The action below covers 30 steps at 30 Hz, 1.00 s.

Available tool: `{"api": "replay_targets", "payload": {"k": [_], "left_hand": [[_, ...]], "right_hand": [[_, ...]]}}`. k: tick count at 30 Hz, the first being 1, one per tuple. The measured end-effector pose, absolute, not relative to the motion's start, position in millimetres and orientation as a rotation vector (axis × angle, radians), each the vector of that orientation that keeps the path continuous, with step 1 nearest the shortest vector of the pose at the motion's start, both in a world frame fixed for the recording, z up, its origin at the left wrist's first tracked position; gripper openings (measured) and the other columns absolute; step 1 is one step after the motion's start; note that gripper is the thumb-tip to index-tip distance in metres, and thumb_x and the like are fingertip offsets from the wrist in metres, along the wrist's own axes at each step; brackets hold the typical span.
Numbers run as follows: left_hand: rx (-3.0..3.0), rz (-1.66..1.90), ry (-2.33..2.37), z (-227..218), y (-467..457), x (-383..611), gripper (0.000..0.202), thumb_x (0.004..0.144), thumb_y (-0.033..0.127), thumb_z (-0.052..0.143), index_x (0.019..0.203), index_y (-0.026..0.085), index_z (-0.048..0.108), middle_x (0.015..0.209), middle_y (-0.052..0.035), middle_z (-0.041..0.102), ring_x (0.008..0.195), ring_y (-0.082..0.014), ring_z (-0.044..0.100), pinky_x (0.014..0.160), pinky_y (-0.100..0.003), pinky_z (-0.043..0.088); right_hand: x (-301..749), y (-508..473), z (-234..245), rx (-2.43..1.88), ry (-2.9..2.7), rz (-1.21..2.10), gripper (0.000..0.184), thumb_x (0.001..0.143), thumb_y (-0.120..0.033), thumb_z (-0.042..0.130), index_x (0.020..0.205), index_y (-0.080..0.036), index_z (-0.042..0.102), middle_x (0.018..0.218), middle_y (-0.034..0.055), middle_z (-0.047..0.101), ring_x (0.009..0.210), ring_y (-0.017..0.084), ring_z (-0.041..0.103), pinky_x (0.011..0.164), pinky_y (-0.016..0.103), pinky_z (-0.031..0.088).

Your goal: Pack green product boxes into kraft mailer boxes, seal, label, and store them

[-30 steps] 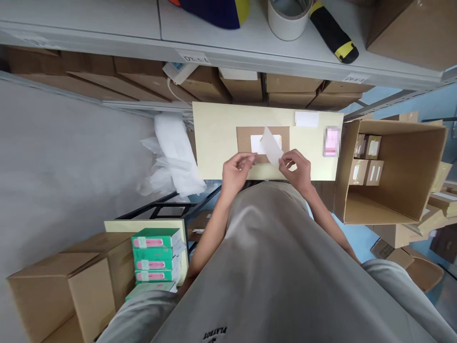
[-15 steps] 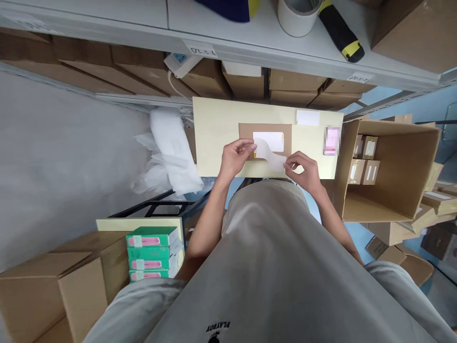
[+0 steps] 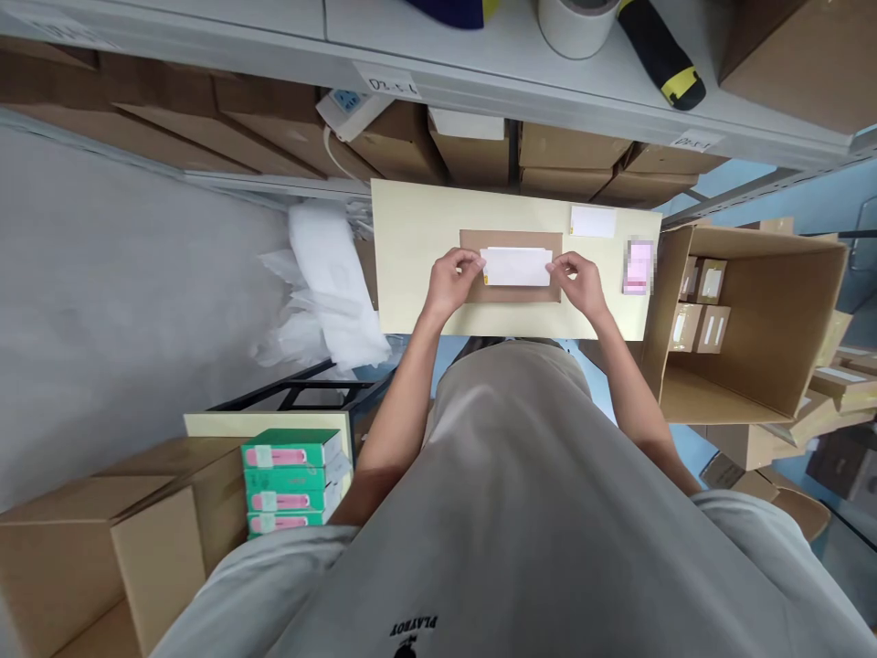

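Note:
A flat brown cardboard packet (image 3: 511, 292) lies on a pale yellow board (image 3: 411, 256) in front of me. A white label (image 3: 516, 266) is stretched flat across the packet. My left hand (image 3: 453, 282) pinches the label's left end, next to a small yellow tab. At the label's right end my right hand (image 3: 577, 278) pinches it the same way. Both hands rest on the packet.
A white card (image 3: 593, 221) and a pink item (image 3: 639, 266) lie on the board's right side. An open carton (image 3: 754, 320) with small boxes stands right. Green and pink boxes (image 3: 291, 480) are stacked lower left, crumpled white plastic (image 3: 329, 283) beside the board. Shelf above holds tape roll (image 3: 575, 23).
The label hung curled between my hands before; now it is pulled out flat over the brown packet. My right hand has moved up and right to the packet's right end.

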<state>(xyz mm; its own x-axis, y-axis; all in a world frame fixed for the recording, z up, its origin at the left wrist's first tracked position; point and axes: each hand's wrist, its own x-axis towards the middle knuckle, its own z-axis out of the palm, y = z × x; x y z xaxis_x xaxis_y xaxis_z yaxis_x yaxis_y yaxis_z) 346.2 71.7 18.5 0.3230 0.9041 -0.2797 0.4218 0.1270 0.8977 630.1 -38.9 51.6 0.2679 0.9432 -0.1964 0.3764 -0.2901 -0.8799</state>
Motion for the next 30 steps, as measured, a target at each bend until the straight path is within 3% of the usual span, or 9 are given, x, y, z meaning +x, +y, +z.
{"api": "replay_targets", "payload": {"k": [9, 30], "left_hand": [[1.514, 0.403, 1.277, -15, 102, 367, 0.013, 0.102, 0.031, 0.076, 0.096, 0.02, 0.078, 0.109, -0.0085, 0.085, 0.103, -0.0251, 0.075, 0.101, -0.038, 0.061], [1.442, 0.389, 1.292, -35, 88, 363, 0.014, 0.099, 0.029, 0.076, 0.091, 0.02, 0.081, 0.101, -0.0074, 0.082, 0.092, -0.0217, 0.07, 0.092, -0.035, 0.057]], "right_hand": [[658, -8, 13, -1.807, -1.195, 1.157, 0.053, 0.091, -0.075, 0.086, 0.085, -0.024, 0.074, 0.098, 0.0091, 0.082, 0.1, 0.029, 0.074, 0.098, 0.048, 0.063], [659, -17, -15, -1.882, -1.243, 1.166, 0.051, 0.091, -0.075, 0.083, 0.083, -0.026, 0.074, 0.093, 0.007, 0.078, 0.087, 0.026, 0.064, 0.088, 0.043, 0.056]]}}
